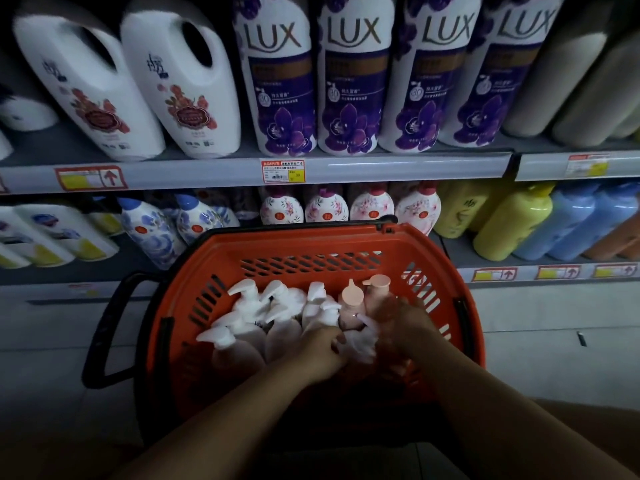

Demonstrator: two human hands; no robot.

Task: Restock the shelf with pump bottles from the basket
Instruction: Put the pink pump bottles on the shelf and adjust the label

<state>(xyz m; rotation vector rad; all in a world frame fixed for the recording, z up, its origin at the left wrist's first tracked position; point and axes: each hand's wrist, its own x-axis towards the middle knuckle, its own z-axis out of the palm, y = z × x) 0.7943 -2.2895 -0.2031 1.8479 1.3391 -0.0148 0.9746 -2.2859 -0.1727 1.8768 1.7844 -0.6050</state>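
An orange plastic basket [311, 242] with black handles stands in front of the shelf and holds several pump bottles. Most have white pump heads [244, 289]; two at the right have pink caps [350, 299]. Both my hands are down inside the basket at its near right side. My left hand [320, 353] is curled around a white pump bottle [360, 342] there. My right hand [403, 322] is blurred and lies over the same bottle and the pink ones; its grip is unclear. The lower shelf [519, 273] behind the basket carries floral bottles.
The upper shelf [207, 173] holds white jugs at the left and several purple LUX bottles [282, 81] in the middle. Yellow, blue and orange bottles [512, 223] lie on the lower shelf at the right. The light is dim. Pale floor tiles surround the basket.
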